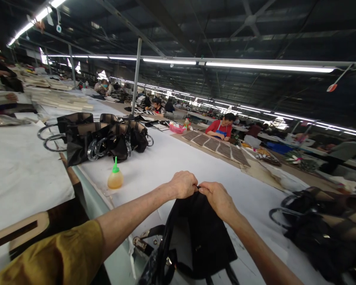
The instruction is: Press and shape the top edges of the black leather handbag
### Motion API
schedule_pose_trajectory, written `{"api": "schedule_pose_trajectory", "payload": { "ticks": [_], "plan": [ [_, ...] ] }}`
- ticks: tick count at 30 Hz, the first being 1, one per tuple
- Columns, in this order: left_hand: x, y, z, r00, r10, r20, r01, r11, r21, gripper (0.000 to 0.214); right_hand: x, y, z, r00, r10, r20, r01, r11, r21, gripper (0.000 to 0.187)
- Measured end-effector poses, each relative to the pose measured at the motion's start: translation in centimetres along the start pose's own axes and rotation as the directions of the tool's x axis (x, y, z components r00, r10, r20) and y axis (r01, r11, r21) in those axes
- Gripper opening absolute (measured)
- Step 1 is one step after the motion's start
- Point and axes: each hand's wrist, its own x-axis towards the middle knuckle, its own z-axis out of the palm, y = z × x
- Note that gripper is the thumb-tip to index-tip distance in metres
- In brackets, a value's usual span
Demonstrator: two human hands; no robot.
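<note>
A black handbag [207,237] stands on the white-covered table in front of me, its straps and metal fittings hanging at the lower left. My left hand [184,185] pinches the top edge of the bag. Close beside it, my right hand [216,198] grips the same edge between thumb and fingers. The two hands almost meet at the bag's upper corner. To the left of my forearm stands a squat bottle [115,180] of amber liquid with a green nozzle.
Several black handbags [86,138] with ring handles are grouped at the back left. More dark bags [320,229] lie at the right. Brown striped material [216,146] and a pink basket [177,128] are farther back, near a person in red [221,128].
</note>
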Motion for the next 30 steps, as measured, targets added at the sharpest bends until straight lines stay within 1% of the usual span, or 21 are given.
{"api": "schedule_pose_trajectory", "payload": {
  "ticks": [3, 7, 14, 16, 17, 19, 21, 22, 24, 27, 29, 30],
  "plan": [
    [0.4, 0.3, 0.2, 1.0, -0.004, -0.009, 0.004, 1.0, 0.004, 0.021, -0.7, 0.6, -0.1, 0.997, 0.065, 0.03, -0.064, 0.998, -0.03, 0.024],
    [0.5, 0.4, 0.1, 1.0, -0.012, 0.008, 0.012, 1.0, -0.011, 0.021, -2.5, 1.2, 0.2, 0.987, 0.156, 0.028, -0.153, 0.985, -0.085, 0.025],
    [0.2, 0.1, -0.2, 1.0, -0.012, 0.012, 0.012, 1.0, -0.02, 0.021, -6.1, 0.6, 0.1, 0.97, 0.233, 0.067, -0.225, 0.968, -0.112, 0.024],
    [0.2, -0.1, -0.1, 1.0, -0.026, 0.006, 0.026, 0.999, -0.025, 0.022, -7.6, 0.6, 0.0, 0.963, 0.257, 0.078, -0.253, 0.966, -0.062, 0.019],
    [0.2, -0.2, -0.1, 0.999, -0.033, 0.003, 0.033, 0.999, -0.029, 0.022, -8.4, 0.7, 0.0, 0.959, 0.272, 0.083, -0.272, 0.962, -0.006, 0.02],
    [0.2, -0.4, 0.1, 0.999, -0.039, -0.002, 0.039, 0.998, -0.038, 0.023, -10.3, 1.4, 0.3, 0.946, 0.312, 0.089, -0.322, 0.933, 0.158, 0.032],
    [0.2, -0.5, 0.3, 0.999, -0.039, -0.01, 0.038, 0.998, -0.046, 0.023, -12.1, 2.4, 0.8, 0.929, 0.366, 0.057, -0.365, 0.877, 0.312, 0.045],
    [0.3, -0.5, 0.4, 0.999, -0.036, -0.015, 0.036, 0.998, -0.049, 0.024, -12.8, 2.9, 1.2, 0.921, 0.388, 0.022, -0.37, 0.857, 0.358, 0.049],
    [0.3, -0.4, 0.7, 0.999, -0.025, -0.026, 0.024, 0.998, -0.049, 0.025, -13.9, 3.4, 2.2, 0.926, 0.378, -0.012, -0.344, 0.855, 0.389, 0.052],
    [0.5, -0.3, 1.0, 0.999, -0.009, -0.045, 0.007, 0.999, -0.042, 0.025, -14.1, 2.9, 3.8, 0.933, 0.351, -0.076, -0.304, 0.884, 0.355, 0.048],
    [0.6, -0.4, 1.1, 0.998, -0.02, -0.054, 0.018, 0.999, -0.043, 0.024, -13.7, 2.3, 4.7, 0.924, 0.353, -0.145, -0.303, 0.91, 0.281, 0.041],
    [0.7, -0.4, 1.1, 0.998, -0.024, -0.057, 0.022, 0.999, -0.043, 0.024, -13.5, 2.0, 5.1, 0.913, 0.36, -0.191, -0.313, 0.92, 0.235, 0.041]
  ]
}}
